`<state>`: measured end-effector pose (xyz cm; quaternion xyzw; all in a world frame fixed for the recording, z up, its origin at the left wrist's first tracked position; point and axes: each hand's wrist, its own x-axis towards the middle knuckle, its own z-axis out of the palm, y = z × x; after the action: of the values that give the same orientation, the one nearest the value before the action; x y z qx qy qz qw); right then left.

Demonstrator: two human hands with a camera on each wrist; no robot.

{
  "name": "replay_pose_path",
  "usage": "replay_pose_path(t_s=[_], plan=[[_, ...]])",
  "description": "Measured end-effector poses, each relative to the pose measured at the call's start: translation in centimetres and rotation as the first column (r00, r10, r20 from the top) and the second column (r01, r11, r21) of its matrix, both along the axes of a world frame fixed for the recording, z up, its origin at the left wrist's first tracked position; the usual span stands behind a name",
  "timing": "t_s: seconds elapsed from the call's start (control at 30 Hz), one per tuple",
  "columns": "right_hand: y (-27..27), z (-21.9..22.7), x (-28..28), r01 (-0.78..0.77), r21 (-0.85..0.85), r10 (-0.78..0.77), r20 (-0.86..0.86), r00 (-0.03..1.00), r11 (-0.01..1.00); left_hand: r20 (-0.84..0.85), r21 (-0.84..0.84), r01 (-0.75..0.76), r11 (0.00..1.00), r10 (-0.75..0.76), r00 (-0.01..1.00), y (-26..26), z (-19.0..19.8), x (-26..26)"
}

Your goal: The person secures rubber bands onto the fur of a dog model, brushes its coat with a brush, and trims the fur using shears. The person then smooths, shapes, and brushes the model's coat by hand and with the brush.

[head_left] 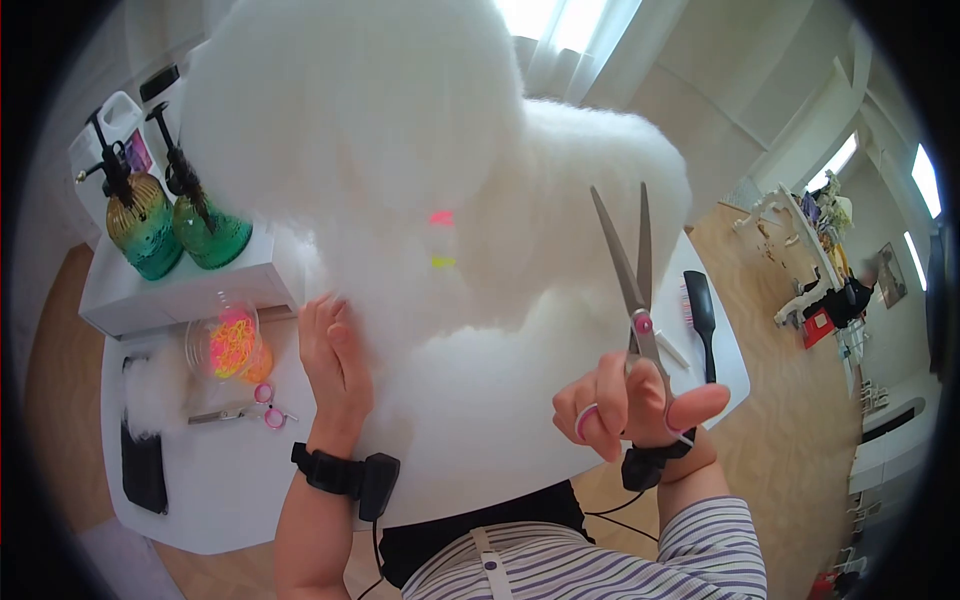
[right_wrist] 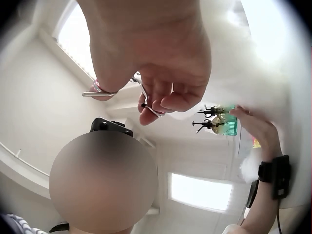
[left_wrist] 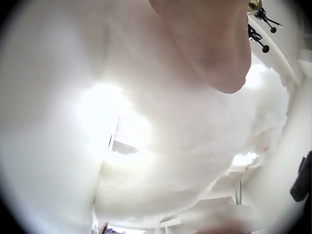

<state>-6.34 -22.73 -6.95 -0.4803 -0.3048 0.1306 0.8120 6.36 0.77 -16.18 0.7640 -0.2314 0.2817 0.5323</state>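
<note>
A large white fluffy dog-shaped body [head_left: 590, 210] fills the middle of the head view, with small pink and yellow-green bands on its front fur. My left hand [head_left: 338, 355] rests against the fur at its lower left, fingers slightly bent. In the left wrist view, part of that hand [left_wrist: 209, 44] lies close along the white fur. My right hand [head_left: 630, 405] holds grooming scissors [head_left: 640, 290] upright before the body's side, thumb and fingers at the handles, blades apart. The right wrist view shows the same hand [right_wrist: 156, 63] from its palm side, partly hiding the handles.
Two spray bottles [head_left: 145, 230] stand on a white box at left. A clear cup [head_left: 222, 340] of colourful bands, pink-handled scissors [head_left: 235, 413], a white fur clump [head_left: 155, 395] and a black case [head_left: 145, 470] lie below. A black brush [head_left: 702, 320] is at right.
</note>
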Motion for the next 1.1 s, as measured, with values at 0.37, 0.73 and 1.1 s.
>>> replay_pose_path(t_s=[0.37,0.73,1.1], plan=[[1.1,1.1,6.7,-0.133,0.296,0.108,0.100,0.989,0.946,-0.028,0.016,-0.003,1.000,0.004,1.000,0.0,0.0,0.0],[1.9,3.2,6.0,0.067,0.053,-0.077,0.202,0.976,0.996,0.000,0.026,0.013,1.000,-0.013,1.000,0.0,-0.1,0.2],[6.9,5.1,7.4,-0.313,0.379,0.206,0.296,0.933,0.871,-0.056,0.005,0.003,1.000,-0.003,0.998,0.1,-2.7,1.4]])
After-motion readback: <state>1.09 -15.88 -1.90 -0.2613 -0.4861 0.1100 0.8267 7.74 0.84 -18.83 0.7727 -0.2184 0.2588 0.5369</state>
